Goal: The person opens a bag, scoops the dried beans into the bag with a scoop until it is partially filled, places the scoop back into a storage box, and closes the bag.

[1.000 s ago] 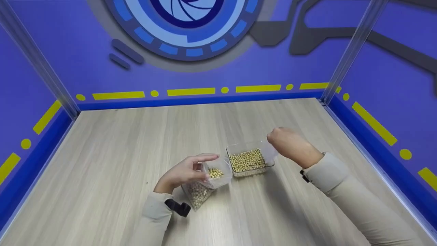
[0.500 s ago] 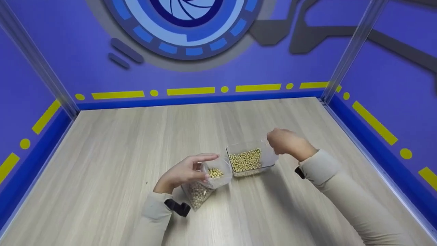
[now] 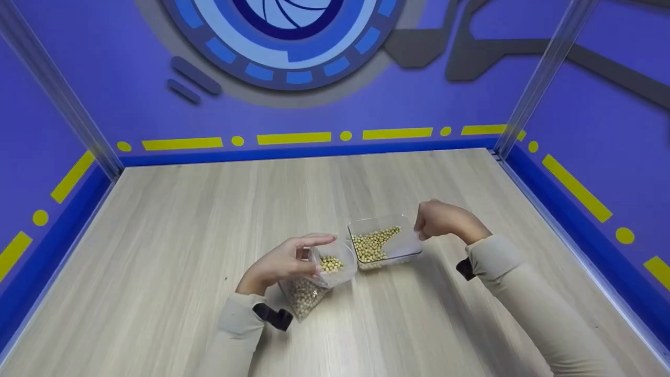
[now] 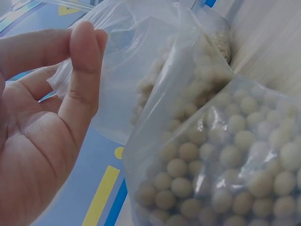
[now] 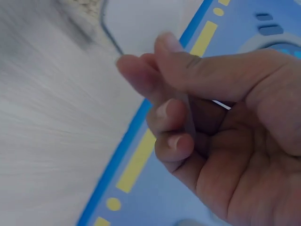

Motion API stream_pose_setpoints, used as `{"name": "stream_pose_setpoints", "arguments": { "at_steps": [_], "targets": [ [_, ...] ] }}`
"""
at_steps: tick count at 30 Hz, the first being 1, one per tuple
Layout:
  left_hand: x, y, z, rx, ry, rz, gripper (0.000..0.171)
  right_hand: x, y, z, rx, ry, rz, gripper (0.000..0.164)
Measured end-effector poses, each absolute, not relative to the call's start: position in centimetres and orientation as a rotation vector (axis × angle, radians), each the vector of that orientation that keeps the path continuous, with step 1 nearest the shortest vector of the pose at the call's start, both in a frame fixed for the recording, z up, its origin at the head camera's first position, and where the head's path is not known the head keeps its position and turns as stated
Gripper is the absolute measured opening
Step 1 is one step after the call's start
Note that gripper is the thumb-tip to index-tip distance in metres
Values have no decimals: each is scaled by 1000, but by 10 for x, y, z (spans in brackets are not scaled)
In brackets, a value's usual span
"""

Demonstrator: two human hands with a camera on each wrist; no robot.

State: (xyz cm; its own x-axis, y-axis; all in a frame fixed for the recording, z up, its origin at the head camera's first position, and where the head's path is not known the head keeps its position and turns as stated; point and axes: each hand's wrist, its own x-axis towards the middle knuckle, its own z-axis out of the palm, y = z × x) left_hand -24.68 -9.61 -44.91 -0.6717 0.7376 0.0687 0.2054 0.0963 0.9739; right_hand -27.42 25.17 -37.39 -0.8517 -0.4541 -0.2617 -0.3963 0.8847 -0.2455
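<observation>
My left hand (image 3: 285, 264) holds the mouth of a clear plastic bag (image 3: 303, 297) open, its rim pinched between thumb and fingers. Pale round soybeans (image 4: 225, 155) fill the lower bag in the left wrist view. Right beside it, a clear rectangular container (image 3: 365, 227) holds a layer of yellowish soybeans (image 3: 369, 248). My right hand (image 3: 442, 220), fingers curled, grips a translucent white scoop (image 3: 402, 243) at the container's right end. The scoop's rounded edge lies down among the beans. In the right wrist view its handle (image 5: 189, 115) is mostly hidden in the fingers.
The wooden table (image 3: 209, 209) carries the bag and the container near its middle. A blue panel (image 3: 293, 123) with yellow marks closes the back, and similar panels stand at both sides.
My right hand has lowered and tilted slightly, and the scoop has gone left and down into the beans, covering more of them. My left hand and the bag stay in place.
</observation>
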Motion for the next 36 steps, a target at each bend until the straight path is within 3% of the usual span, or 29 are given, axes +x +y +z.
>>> {"name": "stream_pose_setpoints", "arguments": {
  "at_steps": [21,27,32,36],
  "targets": [
    [-246,-97,-450,909,1936,1631,63,-262,252,-401,-674,2846,-562,21],
    [-245,-97,-449,923,1959,1612,63,-262,245,-411,-667,2827,-584,13],
    [-246,-96,-449,925,1992,1590,63,-263,245,-419,-645,2786,-662,27],
    [-247,-97,-450,928,1974,1598,64,-264,244,-423,-593,2791,-680,24]
  ]
}}
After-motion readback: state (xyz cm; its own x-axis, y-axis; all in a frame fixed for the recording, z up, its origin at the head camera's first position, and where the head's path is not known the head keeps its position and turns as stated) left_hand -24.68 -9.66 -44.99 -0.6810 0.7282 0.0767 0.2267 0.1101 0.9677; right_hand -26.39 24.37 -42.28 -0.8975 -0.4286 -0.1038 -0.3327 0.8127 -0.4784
